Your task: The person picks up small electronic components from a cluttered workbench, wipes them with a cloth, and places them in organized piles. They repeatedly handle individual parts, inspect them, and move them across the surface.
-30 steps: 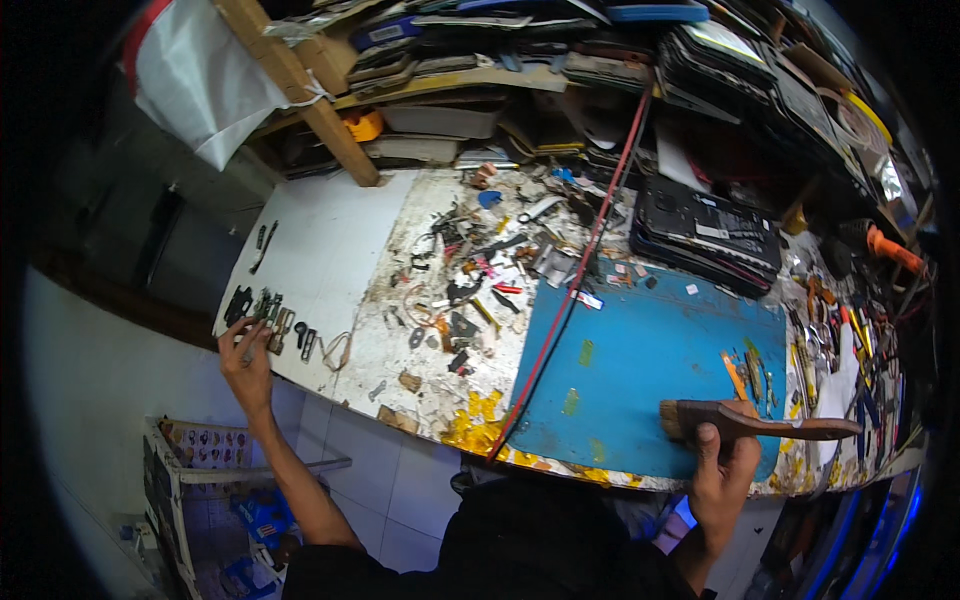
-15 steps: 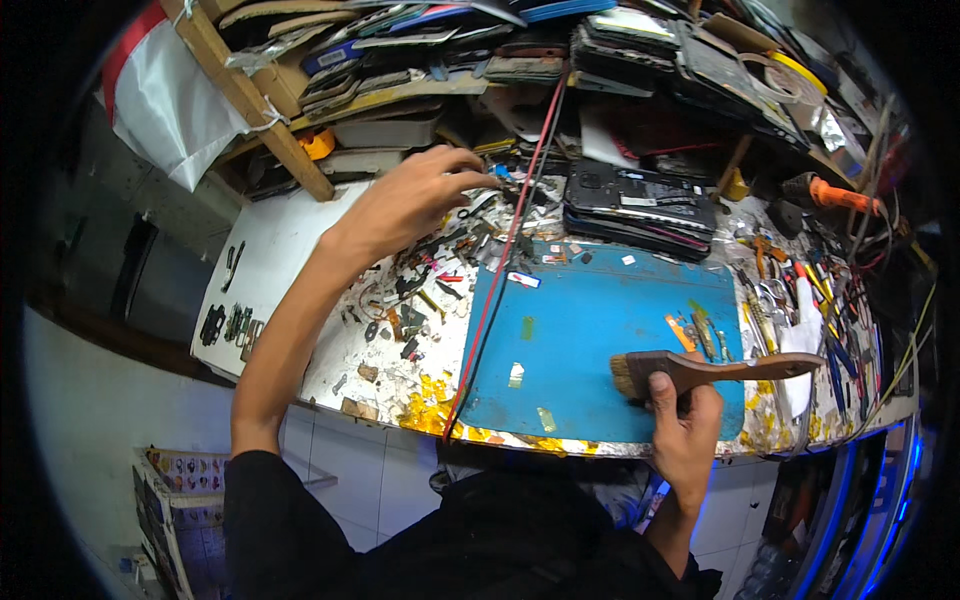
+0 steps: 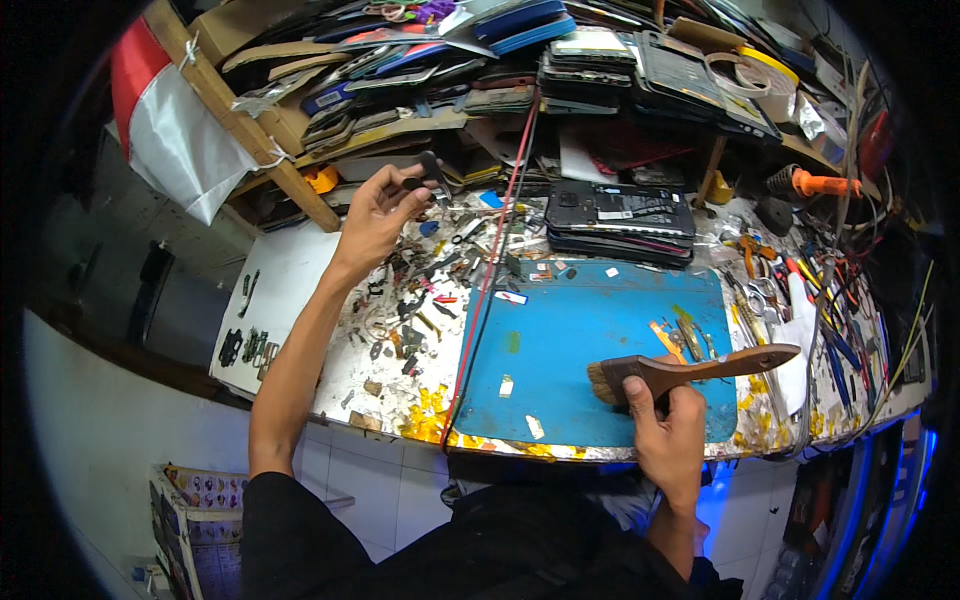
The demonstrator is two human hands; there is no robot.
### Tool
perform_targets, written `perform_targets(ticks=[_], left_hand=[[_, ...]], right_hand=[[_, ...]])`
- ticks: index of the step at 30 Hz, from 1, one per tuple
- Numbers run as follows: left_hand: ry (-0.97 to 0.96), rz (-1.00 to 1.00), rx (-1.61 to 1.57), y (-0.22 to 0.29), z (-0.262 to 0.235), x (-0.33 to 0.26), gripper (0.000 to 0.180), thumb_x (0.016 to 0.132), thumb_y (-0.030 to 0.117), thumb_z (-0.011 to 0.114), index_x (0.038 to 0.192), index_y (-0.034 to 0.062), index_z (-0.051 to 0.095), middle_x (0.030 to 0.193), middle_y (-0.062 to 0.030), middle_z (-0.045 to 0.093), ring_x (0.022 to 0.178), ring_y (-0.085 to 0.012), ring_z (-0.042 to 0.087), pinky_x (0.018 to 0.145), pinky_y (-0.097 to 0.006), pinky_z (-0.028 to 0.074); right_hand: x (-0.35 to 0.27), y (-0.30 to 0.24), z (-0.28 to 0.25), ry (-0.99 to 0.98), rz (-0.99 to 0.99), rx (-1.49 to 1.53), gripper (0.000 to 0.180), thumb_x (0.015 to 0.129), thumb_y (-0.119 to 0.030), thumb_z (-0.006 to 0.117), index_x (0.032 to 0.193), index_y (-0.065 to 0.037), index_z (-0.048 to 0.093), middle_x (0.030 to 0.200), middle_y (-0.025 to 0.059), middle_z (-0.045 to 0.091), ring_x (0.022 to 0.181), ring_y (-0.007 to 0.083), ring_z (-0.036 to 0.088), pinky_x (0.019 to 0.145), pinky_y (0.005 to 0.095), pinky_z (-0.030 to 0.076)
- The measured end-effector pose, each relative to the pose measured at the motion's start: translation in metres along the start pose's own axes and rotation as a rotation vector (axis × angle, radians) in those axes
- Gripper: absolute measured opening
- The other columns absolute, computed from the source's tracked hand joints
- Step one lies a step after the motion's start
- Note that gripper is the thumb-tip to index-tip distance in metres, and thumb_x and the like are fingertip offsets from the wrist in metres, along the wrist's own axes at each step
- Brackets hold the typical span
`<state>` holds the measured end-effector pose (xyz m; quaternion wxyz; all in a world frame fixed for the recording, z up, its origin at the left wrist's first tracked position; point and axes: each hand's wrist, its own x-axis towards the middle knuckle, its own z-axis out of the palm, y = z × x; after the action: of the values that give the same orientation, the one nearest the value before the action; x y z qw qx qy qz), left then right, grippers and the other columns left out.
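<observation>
My left hand (image 3: pixel 380 215), raised over the far left of the bench, pinches a small dark piece (image 3: pixel 432 172) between thumb and fingers; I cannot make out its exact kind. In my right hand (image 3: pixel 668 430) is a flat wooden-handled brush (image 3: pixel 690 370), gripped near its bristles. The bristles point left and the handle reaches right, above the blue work mat (image 3: pixel 560 390). Small scraps and a few orange and green strips (image 3: pixel 668 340) lie on that mat. Below my left hand spreads a litter of small electronic parts (image 3: pixel 400 320) on the white bench top.
A stack of dark opened phones or tablets (image 3: pixel 620 215) stands behind the mat. Tools such as pliers and screwdrivers (image 3: pixel 835 330) crowd the right side. Red and black cables (image 3: pixel 490 275) cross the mat's left edge. Overhead, a shelf (image 3: pixel 390 135) bears piled devices. An orange-handled tool (image 3: pixel 825 184) hangs at right.
My left hand has lifted out of the clutter and moved left, now showing the dark piece in its fingers. The right hand still grips the brush. The whole view has shifted slightly.
</observation>
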<state>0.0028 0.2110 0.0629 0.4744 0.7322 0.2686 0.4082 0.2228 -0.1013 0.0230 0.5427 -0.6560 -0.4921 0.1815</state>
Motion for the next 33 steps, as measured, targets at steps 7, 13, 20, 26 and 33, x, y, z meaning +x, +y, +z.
perform_targets(ticks=[7,13,20,26,33], left_hand=[[0.141,-0.118,-0.504,0.021,-0.008,-0.05,0.023,0.098,0.019,0.062,0.116,0.0051,0.056,0.119,-0.0112,0.066,0.098,-0.0167,0.063,0.093,-0.034,0.052],[0.131,-0.056,-0.467,0.05,0.012,-0.1,0.041,0.102,0.015,0.054,0.138,-0.002,0.044,0.133,-0.0191,0.055,0.115,-0.0234,0.061,0.096,-0.034,0.053],[0.065,0.412,-0.187,0.059,0.057,-0.148,0.047,0.088,-0.001,0.068,0.128,0.0002,0.043,0.126,-0.0253,0.056,0.112,-0.0416,0.062,0.089,-0.044,0.061],[-0.175,0.789,0.221,0.056,0.092,-0.171,0.041,0.075,-0.007,0.079,0.105,0.008,0.055,0.11,-0.0169,0.062,0.107,-0.0422,0.065,0.082,-0.044,0.062],[0.261,0.753,-0.06,0.036,0.098,-0.195,0.033,0.082,0.011,0.076,0.106,0.0079,0.054,0.111,-0.015,0.059,0.102,-0.0366,0.064,0.088,-0.045,0.057]], right_hand=[[0.009,-0.011,-0.007,-0.169,0.135,-0.126,0.024,0.088,-0.02,0.068,0.086,0.004,0.065,0.061,0.0147,0.061,0.054,0.0263,0.06,0.055,0.0371,0.044],[0.02,-0.018,-0.034,-0.425,0.062,-0.512,0.042,0.085,-0.042,0.064,0.08,-0.001,0.067,0.057,0.0196,0.06,0.059,0.0385,0.063,0.061,0.0496,0.048],[0.011,-0.021,-0.032,-0.314,0.106,-0.331,0.034,0.09,-0.033,0.068,0.092,0.001,0.067,0.065,0.016,0.066,0.063,0.027,0.067,0.059,0.0373,0.049],[-0.007,-0.035,-0.016,-0.07,-0.07,0.416,0.025,0.088,-0.016,0.074,0.106,0.001,0.069,0.088,0.0086,0.072,0.08,0.0132,0.067,0.068,0.0278,0.051],[0.003,-0.009,-0.018,-0.059,0.118,-0.217,0.038,0.094,-0.037,0.06,0.087,0.0,0.067,0.064,0.0169,0.065,0.057,0.0367,0.064,0.054,0.0441,0.05]])
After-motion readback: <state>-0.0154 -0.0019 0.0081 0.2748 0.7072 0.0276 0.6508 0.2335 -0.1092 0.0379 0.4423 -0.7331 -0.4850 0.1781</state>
